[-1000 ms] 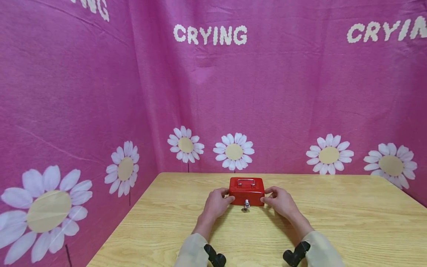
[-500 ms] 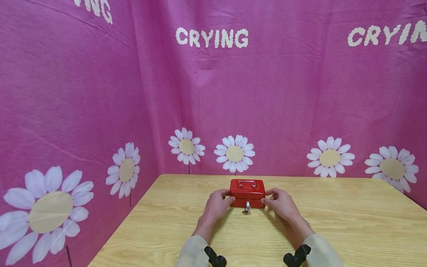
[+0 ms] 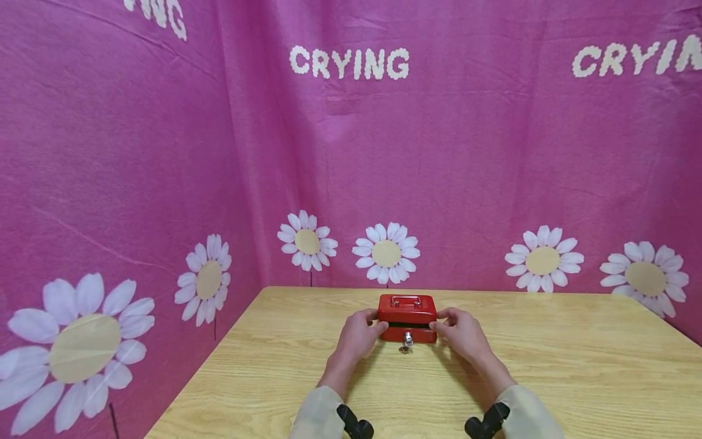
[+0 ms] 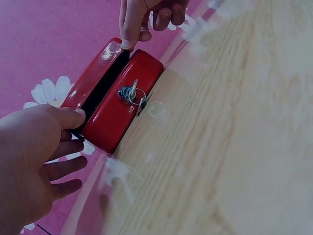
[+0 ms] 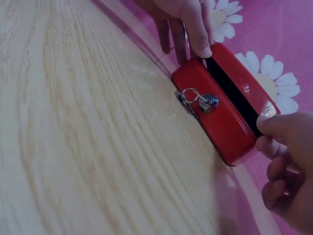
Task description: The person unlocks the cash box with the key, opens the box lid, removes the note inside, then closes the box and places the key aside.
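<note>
A red metal cash box (image 3: 395,335) sits on the wooden table, its lid (image 3: 407,312) raised a little at the front. Between lid and base runs a dark gap, plain in both wrist views; the inside is hidden. My left hand (image 3: 355,336) holds the lid's left front corner, thumb at the lower edge. At the right front corner my right hand (image 3: 465,334) pinches the lid the same way, its other fingers curled below in the right wrist view. A key (image 4: 135,86) sits in the front lock (image 5: 209,102), with a key ring (image 5: 190,94) hanging from it.
The pale wood-grain table (image 3: 263,378) extends around the box on all sides. Behind it and to the left hangs a pink-purple cloth (image 3: 460,152) printed with daisies and lettering. A black wrist camera (image 3: 355,422) is strapped at each sleeve.
The lid, down on the base a second ago, has lifted at the front and a dark gap has appeared. Both hands stay at its corners and have risen slightly with it.
</note>
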{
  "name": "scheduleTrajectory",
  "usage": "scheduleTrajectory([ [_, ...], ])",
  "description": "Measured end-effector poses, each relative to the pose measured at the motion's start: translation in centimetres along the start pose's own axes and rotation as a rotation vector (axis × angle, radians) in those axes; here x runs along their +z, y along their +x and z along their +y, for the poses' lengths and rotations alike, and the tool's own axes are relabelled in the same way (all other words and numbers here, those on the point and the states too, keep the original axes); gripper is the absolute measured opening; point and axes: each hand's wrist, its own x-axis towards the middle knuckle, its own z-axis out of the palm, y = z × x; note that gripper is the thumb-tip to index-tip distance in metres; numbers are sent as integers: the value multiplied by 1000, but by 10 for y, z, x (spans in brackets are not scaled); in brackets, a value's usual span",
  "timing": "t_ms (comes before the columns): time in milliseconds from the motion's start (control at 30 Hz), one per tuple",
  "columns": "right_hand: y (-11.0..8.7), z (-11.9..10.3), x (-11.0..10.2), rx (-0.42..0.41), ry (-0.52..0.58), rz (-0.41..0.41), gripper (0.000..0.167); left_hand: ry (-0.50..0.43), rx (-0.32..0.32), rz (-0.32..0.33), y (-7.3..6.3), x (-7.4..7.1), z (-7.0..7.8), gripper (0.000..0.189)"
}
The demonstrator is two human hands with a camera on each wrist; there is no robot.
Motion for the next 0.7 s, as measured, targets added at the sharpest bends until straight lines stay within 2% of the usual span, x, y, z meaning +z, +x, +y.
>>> scheduleTrajectory([
  [500,2,-7,-2,-2,42,7,38,-49,-38,-29,4,-1,2,52],
  [700,1,-8,-1,38,90,-3,41,-69,-64,-47,4,-1,3,57],
])
